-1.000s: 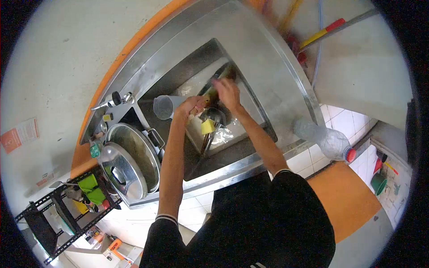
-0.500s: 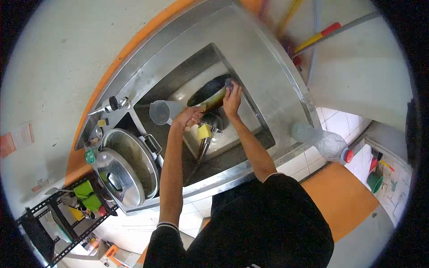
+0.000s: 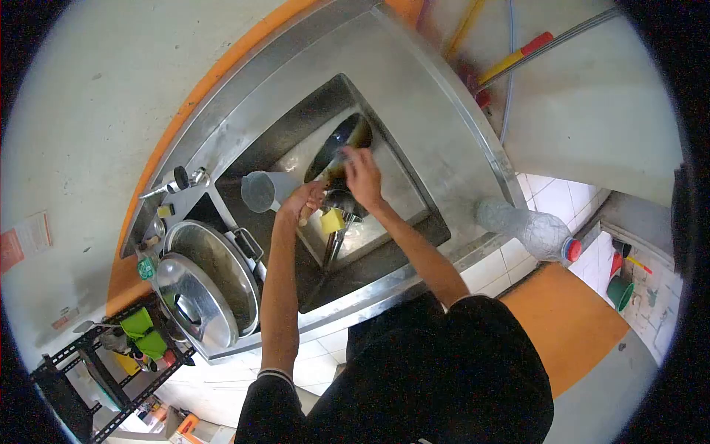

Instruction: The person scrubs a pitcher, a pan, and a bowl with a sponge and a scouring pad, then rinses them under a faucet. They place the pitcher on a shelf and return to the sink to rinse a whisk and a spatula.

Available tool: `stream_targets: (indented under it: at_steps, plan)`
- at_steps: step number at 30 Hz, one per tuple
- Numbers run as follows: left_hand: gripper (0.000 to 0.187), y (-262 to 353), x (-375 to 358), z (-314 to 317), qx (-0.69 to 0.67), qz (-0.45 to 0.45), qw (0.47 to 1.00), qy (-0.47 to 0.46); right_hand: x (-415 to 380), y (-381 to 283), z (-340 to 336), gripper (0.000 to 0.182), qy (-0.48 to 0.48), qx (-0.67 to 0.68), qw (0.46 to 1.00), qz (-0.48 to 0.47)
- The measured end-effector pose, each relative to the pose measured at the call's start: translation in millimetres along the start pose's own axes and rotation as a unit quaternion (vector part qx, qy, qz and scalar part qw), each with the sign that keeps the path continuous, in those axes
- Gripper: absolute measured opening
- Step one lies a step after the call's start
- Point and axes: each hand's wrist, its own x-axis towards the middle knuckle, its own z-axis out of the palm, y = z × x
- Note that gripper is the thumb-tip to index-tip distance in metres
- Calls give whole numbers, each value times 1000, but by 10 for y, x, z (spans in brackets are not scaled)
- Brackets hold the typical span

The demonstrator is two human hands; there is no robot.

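In the sink, a dark, scorched frying pan leans tilted on its side. My left hand is closed around its pale handle. My right hand presses a grey scouring pad against the pan's browned surface; motion blurs the fingertips and pad. Just below the hands, a yellow sponge rests on metal utensils, among them a ladle with a rounded bowl. A translucent plastic jug lies on its side by my left hand.
A large metal pot and a lid stand left of the basin, below the tap. A clear bottle with a red cap is at the right counter edge. A black rack sits lower left.
My right hand has moved with the scouring pad from the pan's far rim down and left, nearer my left hand. The pan has tipped somewhat, its handle still in my left hand.
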Motion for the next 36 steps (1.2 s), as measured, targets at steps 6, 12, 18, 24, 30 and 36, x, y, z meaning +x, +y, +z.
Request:
stream_targets:
  at_steps: [6, 12, 18, 24, 30, 36]
  plan:
    - [21, -286, 31, 161, 68, 43, 996, 24, 246, 464, 187, 28, 97, -95, 982, 133]
    - [24, -290, -150, 324, 187, -20, 974, 129, -62, 832, 189, 26, 2, -129, 989, 66]
    - [19, -572, -17, 188, 13, 18, 998, 65, -399, 711, 202, 25, 24, -121, 988, 92]
    - [23, -597, -58, 363, 185, 8, 976, 118, -552, 209, 110, 26, -95, 45, 989, 107]
    - [29, -510, -25, 549, 305, 57, 935, 170, -216, -45, 56, 31, -181, -81, 974, -109]
    - [35, -860, 55, 491, 310, 89, 929, 184, -627, 608, -198, 36, -238, -191, 952, 35]
